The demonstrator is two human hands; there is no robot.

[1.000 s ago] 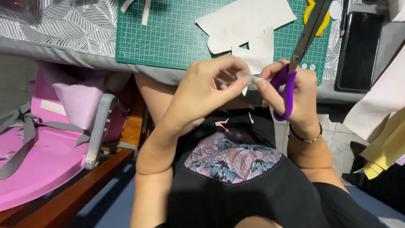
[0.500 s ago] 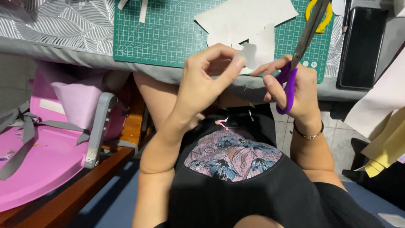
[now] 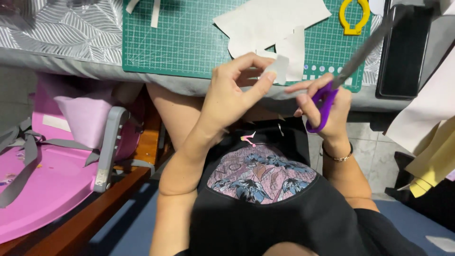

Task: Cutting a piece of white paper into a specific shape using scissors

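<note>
Paper piece: a small pale scrap (image 3: 278,68) sits just above the centre of the frame, held in the air at the near edge of the table (image 3: 57,52).
Left hand: your left hand (image 3: 234,90) pinches this scrap between the thumb and the bent forefinger; the other fingers curl loosely beside them.
Right hand: your right hand (image 3: 327,106) is closed around the purple handles of the scissors (image 3: 348,71), with fingers through the loops, right of centre.
Scissor blades: they point up toward the upper right of the frame; they are blurred, so I cannot tell if they are apart or together.
Handling: the scrap looks thin, very light and easy to bend, so I judge it will crease or slip if you squeeze it hard. A gentle pinch near one edge, away from the blades, seems the best place to hold it.
Cutting mat: a green gridded mat (image 3: 180,38) lies on the table in the upper middle of the frame.
On the mat: larger pale paper sheets (image 3: 270,21) lie in the upper centre, and a yellow ring-shaped tool (image 3: 354,16) is in the upper right.
Dark slab: a black flat object (image 3: 403,52) rests near the right end of the table.
Lower left: a pink seat (image 3: 42,180) with grey straps stands beside your knee.
</note>
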